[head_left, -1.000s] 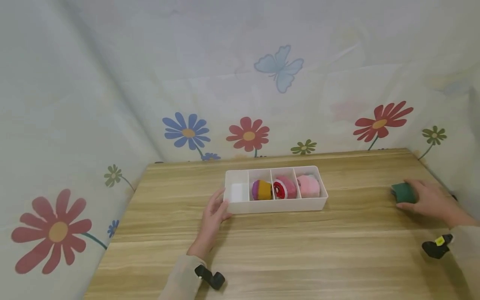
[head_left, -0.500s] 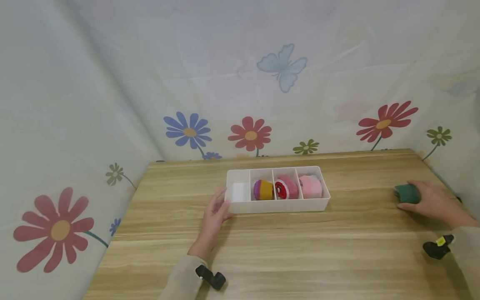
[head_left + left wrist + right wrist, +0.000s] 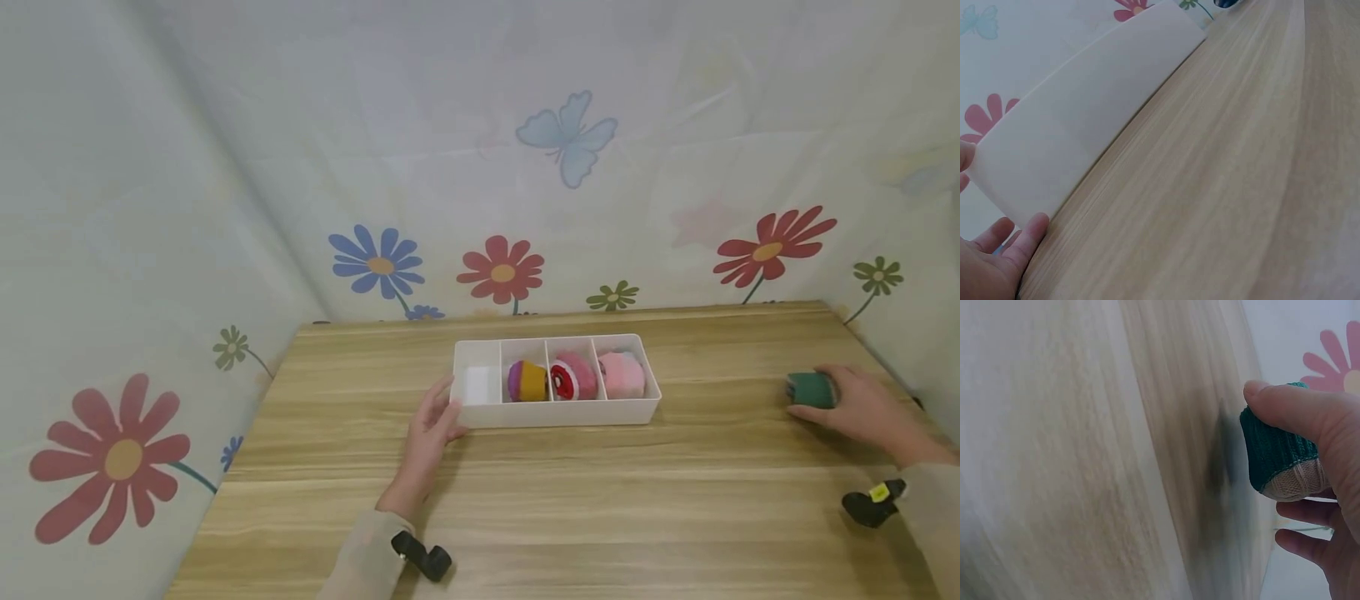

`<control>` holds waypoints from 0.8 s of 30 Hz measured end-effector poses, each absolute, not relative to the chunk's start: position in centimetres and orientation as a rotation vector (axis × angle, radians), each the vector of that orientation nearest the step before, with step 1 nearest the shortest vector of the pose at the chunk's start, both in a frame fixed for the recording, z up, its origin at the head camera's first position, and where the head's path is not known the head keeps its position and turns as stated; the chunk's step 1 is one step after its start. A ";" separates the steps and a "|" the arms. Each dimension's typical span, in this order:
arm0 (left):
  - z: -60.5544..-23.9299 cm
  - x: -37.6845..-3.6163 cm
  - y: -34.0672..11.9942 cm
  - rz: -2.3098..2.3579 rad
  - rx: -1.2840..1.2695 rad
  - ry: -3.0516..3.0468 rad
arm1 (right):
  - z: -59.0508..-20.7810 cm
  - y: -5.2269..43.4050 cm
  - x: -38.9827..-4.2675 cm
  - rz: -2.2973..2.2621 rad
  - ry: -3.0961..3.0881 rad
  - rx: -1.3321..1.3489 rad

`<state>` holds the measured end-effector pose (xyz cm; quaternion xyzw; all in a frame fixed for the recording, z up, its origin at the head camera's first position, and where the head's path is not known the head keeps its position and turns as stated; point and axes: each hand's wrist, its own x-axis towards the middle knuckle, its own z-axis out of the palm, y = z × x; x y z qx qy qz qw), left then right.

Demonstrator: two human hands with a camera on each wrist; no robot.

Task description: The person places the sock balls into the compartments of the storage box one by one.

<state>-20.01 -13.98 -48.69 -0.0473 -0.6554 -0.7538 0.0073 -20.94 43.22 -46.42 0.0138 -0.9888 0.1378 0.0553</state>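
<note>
A white box (image 3: 555,414) with a row of compartments lies on the wooden table. Its leftmost compartment is bare, while the others hold a yellow-and-purple rolled sock (image 3: 528,381), a pink-and-red rolled sock (image 3: 573,377) and a pale pink rolled sock (image 3: 622,374). My left hand (image 3: 427,429) holds the box's front left corner, thumb at the front and fingers along the end wall. Far to the right, my right hand (image 3: 862,408) grips a green rolled sock (image 3: 812,390) just above the table. Beige knit shows on its underside (image 3: 1294,481) in the right wrist view.
The wooden table (image 3: 570,508) runs back to a flower-printed cloth (image 3: 420,167), which also hangs along the left and right sides. Bare tabletop lies between the box and my right hand. A black wrist camera (image 3: 422,556) sits on the left sleeve, another camera (image 3: 873,502) on the right.
The head view has shifted slightly. My left hand stays at the box corner. My right hand keeps hold of the green rolled sock, which has turned a little in the fingers.
</note>
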 end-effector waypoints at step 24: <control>-48.9 -20.0 -13.9 -2.365 -0.134 -2.037 | -45.4 39.4 -20.8 0.507 -2.950 0.102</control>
